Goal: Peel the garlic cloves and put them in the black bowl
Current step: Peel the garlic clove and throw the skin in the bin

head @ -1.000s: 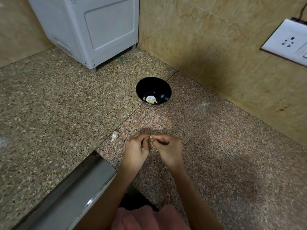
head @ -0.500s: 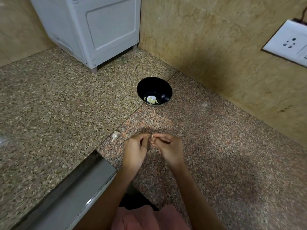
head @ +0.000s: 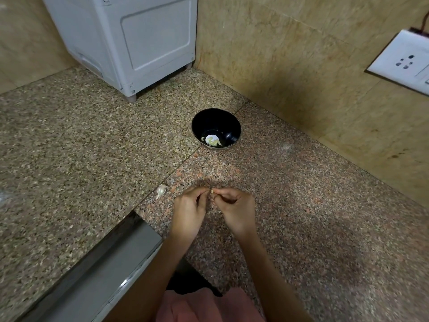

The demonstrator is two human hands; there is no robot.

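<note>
Nearest: left grip [head: 189, 214] and right grip [head: 234, 210], curled fingertip to fingertip low over the table [head: 301, 205], both pinching one small garlic clove [head: 212, 191]. Only a pale tip showing between the fingers, so long axis and leftover skin impossible to judge. Just left of the left grip, a second clove [head: 161, 189] lying unpeeled on the table. Farther off, straight ahead of the pinch and well apart: black bowl [head: 216, 120], upright, peeled cloves [head: 212, 140] at its bottom. Seemingly about equally near for either grip.
</note>
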